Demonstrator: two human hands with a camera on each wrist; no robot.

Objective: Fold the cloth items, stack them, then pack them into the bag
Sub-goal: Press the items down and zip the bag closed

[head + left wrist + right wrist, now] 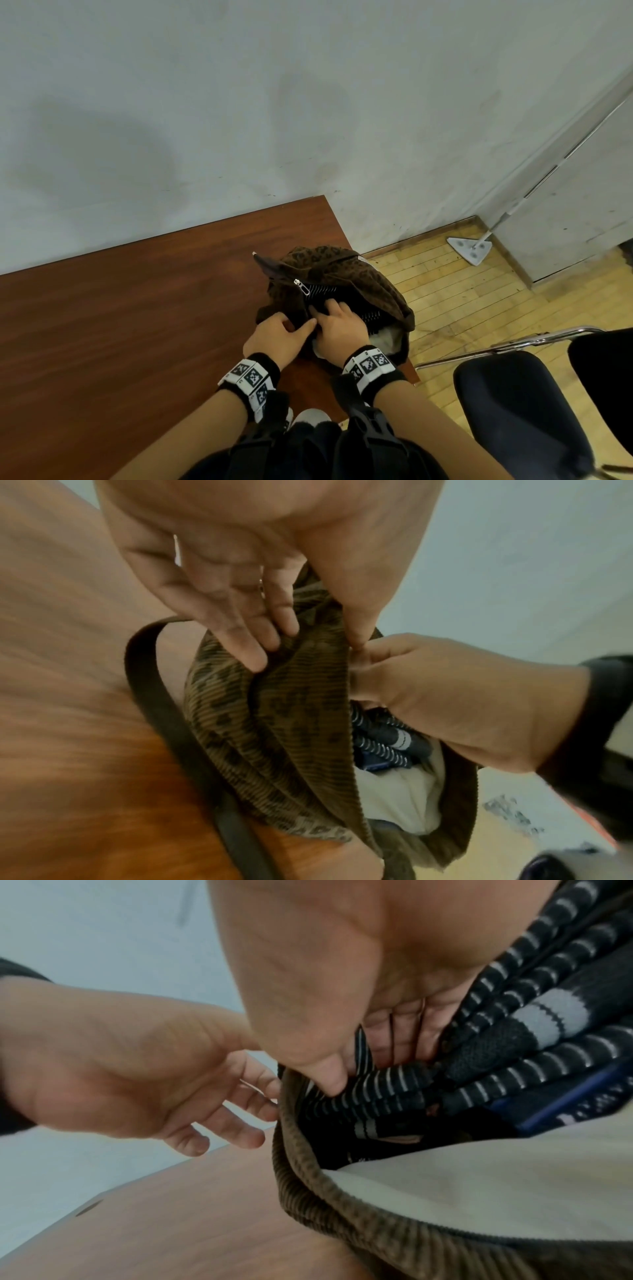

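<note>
Left hand: the left hand (pixel 274 337) grips the near rim of the brown leopard-print corduroy bag (pixel 363 274), thumb on one side of the rim, fingers (pixel 250 647) curled onto the outer fabric on the other.
Right hand: the right hand (pixel 337 323) reaches into the bag's mouth, fingers straight and close together, pressing on the dark striped cloth (pixel 514 1020) inside; its thumb lies at the rim beside the left thumb. It presses rather than clutches.
Bag: it sits at the right near corner of the reddish wooden table (pixel 120 325), partly over the edge, its mouth gaping and a metal zipper pull (pixel 303 287) at the far end of the opening.
Contents: a black-and-white striped knit lies on top of a cream cloth (pixel 496 1183) in the bag, with a sliver of blue fabric between them.
Writing: no brand or text is legible; a small pale tag (pixel 363 259) on the bag's far side is too small to read. Both wrists wear black bands with square black-and-white coded markers (pixel 368 363).
Only in the head view: a mop (pixel 471 248) leaning in the wall corner, a dark-seated metal-framed chair (pixel 513 404) at right.
Only in the left wrist view: the bag's dark strap (pixel 164 710) looping across the tabletop.
Only in the right wrist view: the knit's ribbed folds against the palm.
</note>
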